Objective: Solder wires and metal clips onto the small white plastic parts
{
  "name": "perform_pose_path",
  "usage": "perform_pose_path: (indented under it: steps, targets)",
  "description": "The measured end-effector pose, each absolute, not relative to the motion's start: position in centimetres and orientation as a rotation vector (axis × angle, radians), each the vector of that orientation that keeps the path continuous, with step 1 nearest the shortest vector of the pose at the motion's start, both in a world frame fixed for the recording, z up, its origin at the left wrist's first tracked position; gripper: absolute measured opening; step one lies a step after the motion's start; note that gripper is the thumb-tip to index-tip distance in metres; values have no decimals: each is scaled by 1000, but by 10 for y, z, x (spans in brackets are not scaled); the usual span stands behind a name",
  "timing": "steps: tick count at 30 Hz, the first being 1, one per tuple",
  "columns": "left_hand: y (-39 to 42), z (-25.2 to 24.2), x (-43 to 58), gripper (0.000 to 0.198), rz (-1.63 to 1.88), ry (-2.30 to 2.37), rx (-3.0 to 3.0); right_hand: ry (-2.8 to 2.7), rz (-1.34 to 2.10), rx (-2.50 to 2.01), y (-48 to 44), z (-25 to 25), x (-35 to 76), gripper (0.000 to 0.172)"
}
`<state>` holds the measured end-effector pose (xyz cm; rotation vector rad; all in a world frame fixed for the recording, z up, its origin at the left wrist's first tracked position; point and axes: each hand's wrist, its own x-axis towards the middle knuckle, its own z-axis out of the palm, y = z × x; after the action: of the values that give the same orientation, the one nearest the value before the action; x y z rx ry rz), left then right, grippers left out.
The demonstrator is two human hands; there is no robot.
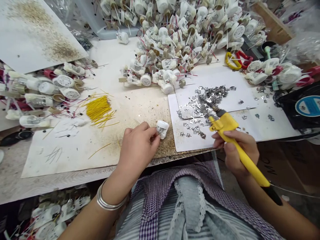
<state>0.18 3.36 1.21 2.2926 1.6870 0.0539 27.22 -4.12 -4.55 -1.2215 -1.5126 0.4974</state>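
Observation:
My left hand [140, 146] pinches a small white plastic housing [162, 128] by its left side, just above the brown, crumb-covered front of the bench. My right hand [241, 153] is wrapped around the handle of a yellow soldering iron [237, 146]. Its dark tip points up and left, over a spread of small shiny metal tabs [212, 96]. The tabs lie on white sheets [240, 78] on the right. I cannot tell whether the tip touches them.
Wired white plastic assemblies [170, 40] are heaped at the back, with more on the left [46, 88]. Yellow wires [98, 109] lie in a bundle left of centre. Yellow-handled [232, 61] and red-handled tools [244, 60] lie behind the sheets. A black device [300, 106] stands at right.

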Motion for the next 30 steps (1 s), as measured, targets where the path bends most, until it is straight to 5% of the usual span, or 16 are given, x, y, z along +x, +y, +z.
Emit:
perform_pose_path:
  steps: [8, 22, 30]
  targets:
    - [40, 8, 3, 17, 89, 1696, 2317, -1877, 86, -1317, -19, -52, 271, 27]
    - [36, 3, 17, 27, -71, 1599, 2759, -1859, 24, -1472, 8, -46, 286, 26]
    - [21, 5, 8, 15, 52, 1648, 2621, -1881, 133, -1483, 18, -48, 279, 25]
